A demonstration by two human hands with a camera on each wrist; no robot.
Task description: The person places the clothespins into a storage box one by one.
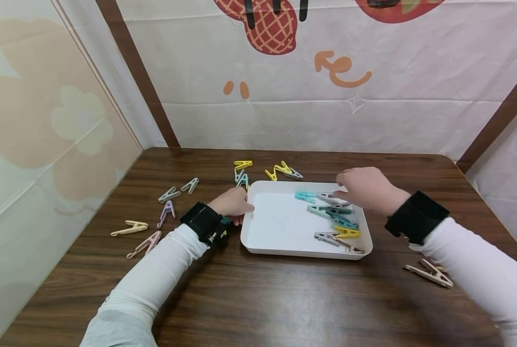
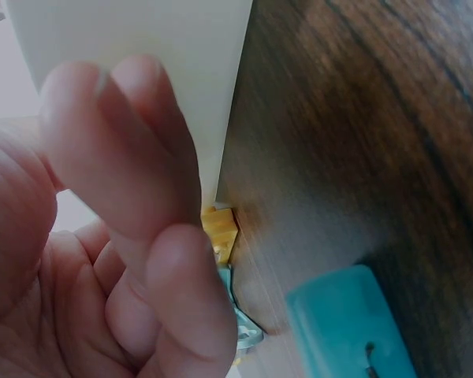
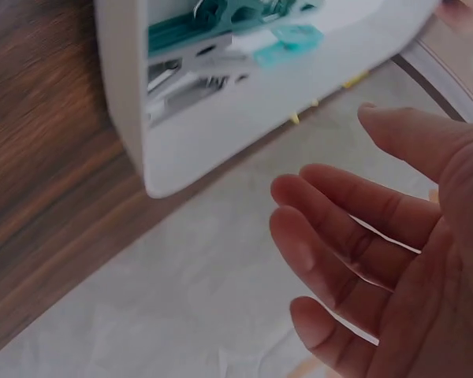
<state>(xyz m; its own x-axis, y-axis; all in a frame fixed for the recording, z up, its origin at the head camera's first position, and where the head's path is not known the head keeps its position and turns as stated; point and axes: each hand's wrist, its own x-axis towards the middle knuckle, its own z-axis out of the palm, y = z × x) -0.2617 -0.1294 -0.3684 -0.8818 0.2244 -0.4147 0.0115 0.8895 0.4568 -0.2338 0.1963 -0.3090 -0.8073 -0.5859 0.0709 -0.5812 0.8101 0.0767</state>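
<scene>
Honestly, your left hand (image 1: 233, 202) pinches the white tray (image 1: 273, 224), so one hard tug could slide the clothespins (image 1: 340, 220) near your relaxed, empty right hand (image 1: 366, 189).

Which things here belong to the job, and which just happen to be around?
Seemingly part of the job:
white tray
clothespins inside it
loose clothespins outside it

Seemingly just around:
wood-grain table
printed fabric backdrop
black wristbands
</scene>
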